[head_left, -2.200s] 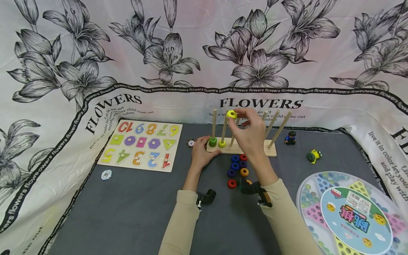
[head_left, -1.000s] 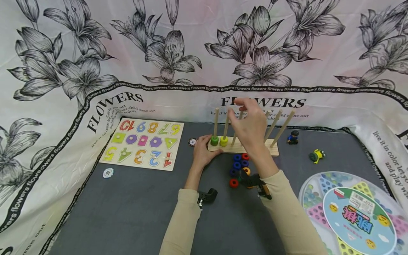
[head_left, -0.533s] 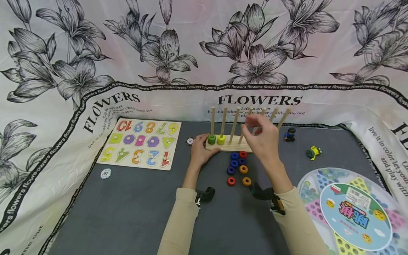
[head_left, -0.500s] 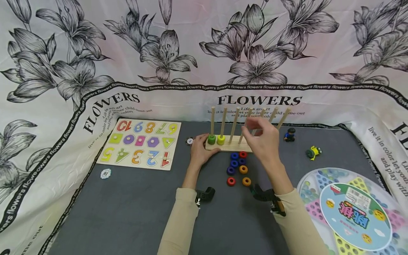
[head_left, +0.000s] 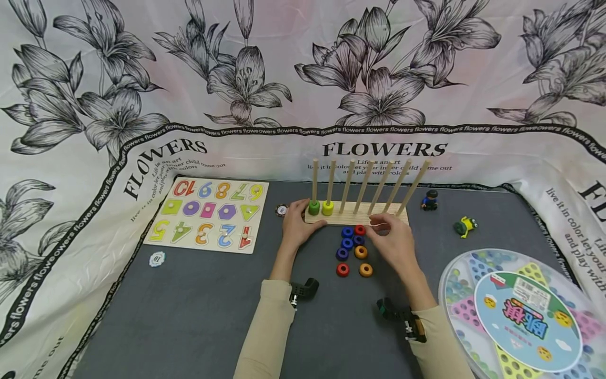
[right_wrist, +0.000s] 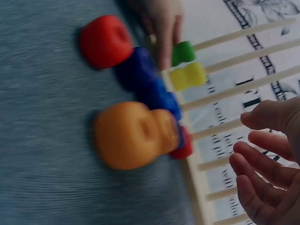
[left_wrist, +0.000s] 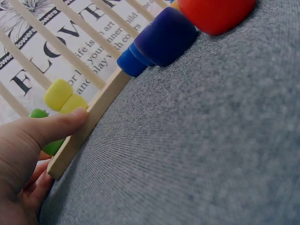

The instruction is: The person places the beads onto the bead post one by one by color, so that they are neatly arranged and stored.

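Observation:
The left hand (head_left: 295, 227) grips the left end of a wooden peg stand (head_left: 347, 218), its thumb on the front edge. Green rings (left_wrist: 54, 147) sit on the stand's first peg and two yellow rings (head_left: 327, 208) on the second; the other pegs carry none. Just in front of the stand hovers the right hand (head_left: 393, 240), fingers loosely bent with nothing in them, beside the loose rings. Those lie on the grey cloth: several blue rings (head_left: 342, 253), two red rings (head_left: 342, 270) and two orange rings (right_wrist: 126, 136).
A number puzzle board (head_left: 205, 216) lies to the left, with a pale chip (head_left: 157, 259) below it. A dark chip (head_left: 281, 210) is beside the left hand. At right are a toy figure (head_left: 430, 200), a toy frog (head_left: 466, 227) and a round board game (head_left: 513, 316).
The right hand has let go of a yellow ring onto the second peg, then come down past the pegs to beside the loose rings. The left hand keeps its hold.

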The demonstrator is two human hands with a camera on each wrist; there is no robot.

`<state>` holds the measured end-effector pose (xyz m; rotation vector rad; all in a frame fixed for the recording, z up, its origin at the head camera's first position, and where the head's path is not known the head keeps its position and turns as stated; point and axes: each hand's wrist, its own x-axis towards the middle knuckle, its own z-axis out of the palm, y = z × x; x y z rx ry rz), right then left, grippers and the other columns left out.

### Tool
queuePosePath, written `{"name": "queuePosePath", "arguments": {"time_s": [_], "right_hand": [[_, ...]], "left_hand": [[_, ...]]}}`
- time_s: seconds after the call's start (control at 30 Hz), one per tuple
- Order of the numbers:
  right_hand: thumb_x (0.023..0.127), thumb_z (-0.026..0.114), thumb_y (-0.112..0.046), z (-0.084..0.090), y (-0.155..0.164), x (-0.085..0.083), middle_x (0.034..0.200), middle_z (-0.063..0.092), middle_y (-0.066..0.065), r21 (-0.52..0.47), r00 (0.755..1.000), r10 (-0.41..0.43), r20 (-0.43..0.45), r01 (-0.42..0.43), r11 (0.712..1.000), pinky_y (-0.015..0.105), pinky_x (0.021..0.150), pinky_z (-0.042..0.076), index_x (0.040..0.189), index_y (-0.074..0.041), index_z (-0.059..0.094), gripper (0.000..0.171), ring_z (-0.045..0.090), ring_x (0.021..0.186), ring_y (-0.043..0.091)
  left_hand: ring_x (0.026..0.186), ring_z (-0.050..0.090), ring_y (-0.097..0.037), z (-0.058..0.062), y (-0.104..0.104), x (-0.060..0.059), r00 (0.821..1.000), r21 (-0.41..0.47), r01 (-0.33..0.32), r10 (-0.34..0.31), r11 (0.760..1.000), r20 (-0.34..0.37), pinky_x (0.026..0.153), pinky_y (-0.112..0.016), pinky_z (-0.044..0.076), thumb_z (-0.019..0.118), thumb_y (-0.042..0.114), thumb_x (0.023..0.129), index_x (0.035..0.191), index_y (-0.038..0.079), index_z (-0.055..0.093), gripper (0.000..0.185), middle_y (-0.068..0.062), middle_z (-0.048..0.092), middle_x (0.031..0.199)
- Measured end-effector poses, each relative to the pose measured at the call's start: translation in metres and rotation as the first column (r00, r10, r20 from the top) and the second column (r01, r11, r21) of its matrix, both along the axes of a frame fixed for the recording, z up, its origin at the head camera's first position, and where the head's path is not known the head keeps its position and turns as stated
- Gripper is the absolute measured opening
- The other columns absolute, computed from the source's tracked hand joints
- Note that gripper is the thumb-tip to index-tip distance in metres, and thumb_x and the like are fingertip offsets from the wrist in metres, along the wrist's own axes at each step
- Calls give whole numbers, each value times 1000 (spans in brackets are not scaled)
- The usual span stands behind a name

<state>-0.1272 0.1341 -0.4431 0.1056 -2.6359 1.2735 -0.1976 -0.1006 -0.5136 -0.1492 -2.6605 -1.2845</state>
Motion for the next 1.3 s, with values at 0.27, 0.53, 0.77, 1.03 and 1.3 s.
{"name": "queuePosePath", "arguments": {"time_s": [0.27,0.53,0.77,1.03,1.3], "right_hand": [[90,73,-17,-29,1,11,108,70,15,55,990,7,137,-14,998,50,77,52,115,-3,70,29,68,92,30],[86,76,-16,-36,-1,23,107,69,16,36,991,17,133,-22,999,47,75,53,113,-1,70,31,68,89,29],[82,80,-12,-39,-2,33,106,67,14,45,986,49,161,-57,997,44,76,53,113,-1,70,35,68,90,27],[81,80,-9,-40,-6,34,98,66,11,73,984,27,177,-40,997,43,73,52,108,-2,72,29,67,88,27],[82,78,-8,-36,-6,34,97,66,12,68,988,27,150,-37,997,45,73,53,107,-1,73,27,68,87,27]], "left_hand": [[127,49,-31,4,2,0,998,-36,-8,10,999,54,105,-45,40,87,36,76,140,4,56,78,-13,53,137],[125,49,-33,5,1,1,999,-15,4,-4,1000,34,103,-46,41,87,34,76,139,2,56,77,-15,53,137],[123,51,-33,3,0,2,1000,-9,13,-12,1000,13,100,-47,43,87,34,75,139,1,56,78,-16,54,136],[123,50,-33,3,-1,4,1000,-5,12,-12,1000,22,101,-47,42,87,34,75,139,1,56,78,-16,54,136],[125,50,-31,5,1,2,999,-8,3,-2,1000,48,102,-45,42,87,35,75,140,4,55,79,-14,53,137]]}}
